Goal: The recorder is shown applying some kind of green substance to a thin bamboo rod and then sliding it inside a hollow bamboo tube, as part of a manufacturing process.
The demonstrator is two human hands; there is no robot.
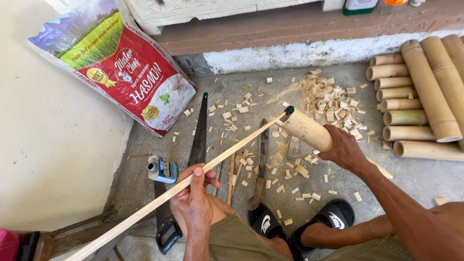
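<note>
Bamboo strip [193, 181]: we've got it pinched in our left hand [193, 199], thumb on top, slanting up to the tube's mouth.
Bamboo tube [309, 130]: our right hand [344, 151] wraps its near end, dark-rimmed mouth meeting the strip's tip.
Below us: handsaw [197, 145], knife [261, 164], glue can [162, 169] and chips [328, 101] on concrete.
Right side: cut bamboo stacked [415, 92].

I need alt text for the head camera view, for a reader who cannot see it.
Seen from above, a seated person's left hand holds a long thin bamboo strip whose tip enters a short bamboo tube gripped by the right hand. On the concrete floor lie a handsaw, wood chips and stacked bamboo tubes.
</note>
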